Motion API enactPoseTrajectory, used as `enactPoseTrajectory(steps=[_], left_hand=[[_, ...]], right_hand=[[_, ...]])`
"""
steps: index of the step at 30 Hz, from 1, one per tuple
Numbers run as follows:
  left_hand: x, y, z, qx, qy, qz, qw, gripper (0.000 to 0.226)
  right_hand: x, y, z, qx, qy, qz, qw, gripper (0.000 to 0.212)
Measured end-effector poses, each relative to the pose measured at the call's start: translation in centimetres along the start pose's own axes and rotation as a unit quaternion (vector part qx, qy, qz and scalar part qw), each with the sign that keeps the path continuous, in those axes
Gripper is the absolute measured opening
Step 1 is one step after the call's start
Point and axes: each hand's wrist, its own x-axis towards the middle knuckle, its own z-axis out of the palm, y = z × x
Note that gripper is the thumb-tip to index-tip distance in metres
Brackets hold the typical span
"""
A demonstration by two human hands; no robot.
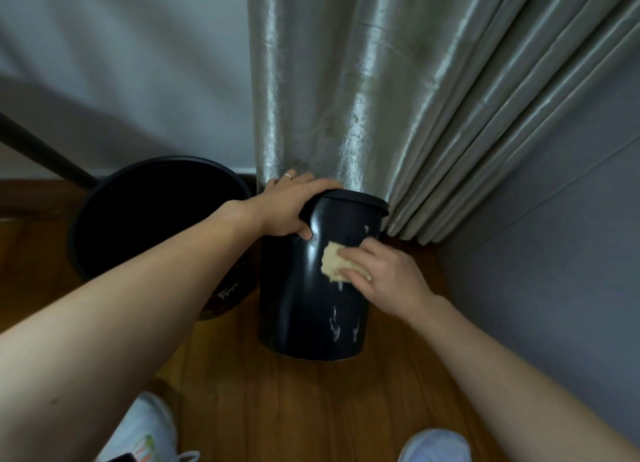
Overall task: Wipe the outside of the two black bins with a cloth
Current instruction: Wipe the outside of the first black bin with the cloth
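Our left hand (pixel 289 207) curls over the rim of the tall black plastic bin (pixel 311 288) on the brown wooden floor (pixel 311 409), its fingertips hidden behind the rim. Our right hand (pixel 388 278) presses a small yellow cloth (pixel 334 262) flat on the bin's side, half covering it. Our arm hides part of the wide round black bin (pixel 149 212) beside it. The shiny grey curtain (pixel 363 97) hangs behind.

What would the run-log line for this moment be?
left hand: grips bin rim | right hand: presses cloth on bin side | second bin: beside, untouched
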Motion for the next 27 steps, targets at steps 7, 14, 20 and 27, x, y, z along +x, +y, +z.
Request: enactPoseTrajectory(steps=[7,14,20,27], left_hand=[[0.2,0.5,0.1,0.005,-0.003,-0.001,1.000,0.100],[0.3,1.0,0.1,-0.003,0.006,-0.005,1.000,0.095],[0.5,1.8,0.4,-0.013,0.005,-0.005,1.000,0.098],[0.0,2.0,0.9,-0.044,0.000,-0.001,0.999,0.098]], right_hand=[[2.4,0.4,-1.4,-0.027,0.061,0.149,0.987,0.032],[-1.0,-0.7,0.6,0.019,0.018,0.062,0.998,0.036],[-1.0,-0.8,0.8,0.016,0.027,0.083,0.996,0.030],[0.0,-0.3,0.2,0.028,0.042,0.151,0.987,0.034]])
